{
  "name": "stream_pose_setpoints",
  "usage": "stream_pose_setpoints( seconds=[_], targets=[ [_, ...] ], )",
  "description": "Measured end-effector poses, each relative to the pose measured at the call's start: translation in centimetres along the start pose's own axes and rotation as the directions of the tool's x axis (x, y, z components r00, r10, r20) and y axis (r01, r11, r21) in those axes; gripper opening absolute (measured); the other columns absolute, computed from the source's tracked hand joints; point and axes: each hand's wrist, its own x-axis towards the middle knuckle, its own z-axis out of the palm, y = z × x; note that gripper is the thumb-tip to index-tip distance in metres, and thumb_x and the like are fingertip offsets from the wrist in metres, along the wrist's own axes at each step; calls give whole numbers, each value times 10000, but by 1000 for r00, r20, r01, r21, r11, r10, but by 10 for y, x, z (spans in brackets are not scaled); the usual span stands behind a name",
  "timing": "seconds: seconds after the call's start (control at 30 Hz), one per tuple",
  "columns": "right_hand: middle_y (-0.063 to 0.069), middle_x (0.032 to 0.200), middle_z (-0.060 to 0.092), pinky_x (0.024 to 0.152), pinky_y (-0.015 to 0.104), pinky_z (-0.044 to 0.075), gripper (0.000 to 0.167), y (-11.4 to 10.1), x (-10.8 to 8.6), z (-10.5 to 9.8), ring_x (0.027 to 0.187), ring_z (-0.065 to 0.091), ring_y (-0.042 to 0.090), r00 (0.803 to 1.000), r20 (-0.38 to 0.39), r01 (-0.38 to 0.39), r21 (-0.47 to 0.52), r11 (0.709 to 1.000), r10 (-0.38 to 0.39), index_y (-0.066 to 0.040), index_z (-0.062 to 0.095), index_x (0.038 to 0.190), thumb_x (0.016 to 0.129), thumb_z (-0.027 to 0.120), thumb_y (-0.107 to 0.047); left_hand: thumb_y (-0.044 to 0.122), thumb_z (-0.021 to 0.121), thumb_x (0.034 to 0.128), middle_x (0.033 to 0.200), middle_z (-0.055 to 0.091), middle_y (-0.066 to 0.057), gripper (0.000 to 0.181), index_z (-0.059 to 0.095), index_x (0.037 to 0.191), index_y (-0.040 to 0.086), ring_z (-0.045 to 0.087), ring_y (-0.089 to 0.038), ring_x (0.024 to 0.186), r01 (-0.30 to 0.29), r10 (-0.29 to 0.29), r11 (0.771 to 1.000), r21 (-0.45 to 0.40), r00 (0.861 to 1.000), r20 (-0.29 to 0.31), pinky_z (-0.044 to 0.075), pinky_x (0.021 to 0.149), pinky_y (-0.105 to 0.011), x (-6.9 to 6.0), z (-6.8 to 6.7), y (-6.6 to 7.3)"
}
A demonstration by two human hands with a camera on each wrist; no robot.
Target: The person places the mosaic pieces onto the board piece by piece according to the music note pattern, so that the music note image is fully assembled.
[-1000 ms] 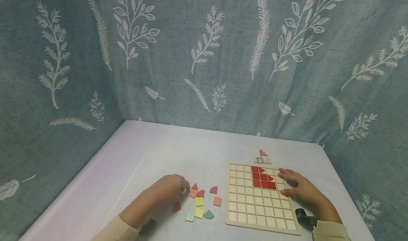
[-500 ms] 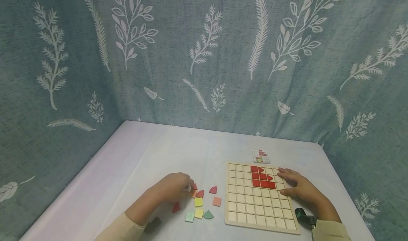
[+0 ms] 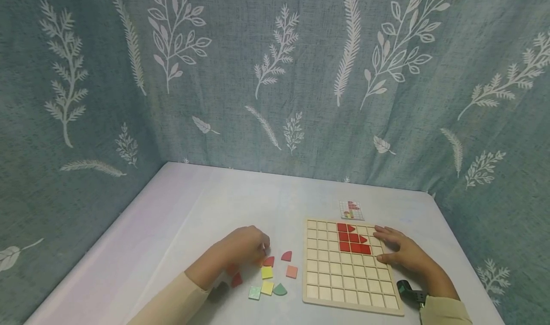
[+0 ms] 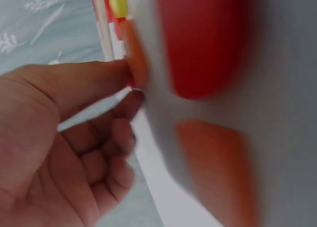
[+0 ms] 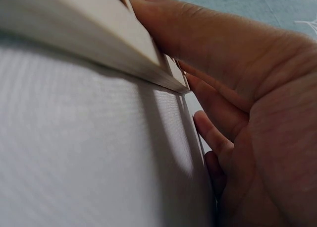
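Note:
My left hand point(image 3: 246, 245) is over the loose tiles left of the board, its thumb and forefinger pinching a small red triangle tile point(image 3: 264, 252), mostly covered by the fingers. In the left wrist view, a sliver of red shows at the fingertips, with an orange tile point(image 4: 134, 51) just beyond the thumb. My right hand point(image 3: 403, 251) rests on the right edge of the wooden grid board point(image 3: 335, 294), thumb and fingers spread. In the right wrist view, the thumb lies along the board's rim point(image 5: 124, 48). Red tiles point(image 3: 354, 237) sit in the board's upper cells.
Around the left hand lie red quarter-circles point(image 3: 287, 256), yellow squares point(image 3: 267, 272), a salmon square point(image 3: 291, 271), a green square point(image 3: 254, 293) and a green quarter-circle point(image 3: 280, 289). A pattern card point(image 3: 351, 210) lies behind the board. A patterned curtain point(image 3: 240, 77) stands behind the table.
My left hand has moved right over the loose tiles and now has the red triangle tile at its fingertips. My right hand has stayed on the board's edge.

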Motion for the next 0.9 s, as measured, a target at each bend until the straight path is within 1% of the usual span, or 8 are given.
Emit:
stream_pose_setpoints(
  seconds=[0.1,0.2,0.3,0.4,0.53,0.63,0.77,0.9],
  targets=[
    [196,1512,346,1025,708,127,859,0,-2,-2,1388,168,489,1000,-1,-6,2,1000,6,-29,541,1367,673,842,-436,182,771,811,756,610,85,103,708,877,228,535,-129,694,-3,1,997,71,999,32,503,689,-315,11,-3,11],
    [195,1507,356,1028,705,133,857,-1,-3,-2,1389,175,485,1000,-8,-12,-1,1000,12,-30,546,1363,671,843,-439,201,749,831,647,558,62,95,660,805,224,513,-147,607,-37,29,983,182,999,45,458,603,-295,23,-5,23],
    [190,1503,365,1031,700,138,856,-2,-2,-2,1390,182,477,1000,-8,-18,-5,1000,18,-28,549,1361,671,844,-441,229,747,836,639,544,62,77,674,847,203,508,-154,608,-20,12,965,263,999,32,451,619,-290,35,-9,32],
    [171,1505,372,1040,691,136,862,-2,0,-2,1396,184,462,999,-9,-30,-2,1000,30,-36,552,1361,663,845,-448,212,743,844,644,543,53,69,685,871,186,509,-163,619,-11,6,951,309,1000,15,457,637,-295,45,-15,35],
    [163,1512,365,1041,691,139,873,-2,0,-1,1400,183,455,999,-11,-48,7,999,48,-43,548,1369,659,846,-454,197,752,851,652,551,46,54,704,873,184,518,-162,628,-18,13,953,301,1000,19,459,633,-283,57,-21,37],
    [153,1514,367,1045,684,153,802,-4,0,-2,1403,190,445,998,-21,-53,21,998,53,-47,554,1366,732,801,-471,183,760,845,660,554,49,51,714,867,190,522,-153,633,-23,16,958,287,999,28,459,628,-272,62,-21,40],
    [140,1486,414,1050,657,205,678,-12,3,1,1385,259,434,996,-69,-62,-3,998,62,-54,600,1315,836,695,-524,154,739,851,646,547,56,52,704,822,179,509,-148,618,-61,57,951,304,998,22,453,616,-277,62,-20,41],
    [141,1460,447,1053,639,227,689,-22,7,7,1362,303,436,987,-115,-115,-39,993,110,-55,634,1251,805,700,-576,152,708,867,631,544,45,100,677,775,174,505,-152,596,-53,51,956,288,999,16,444,597,-294,62,-17,40]
  ],
)
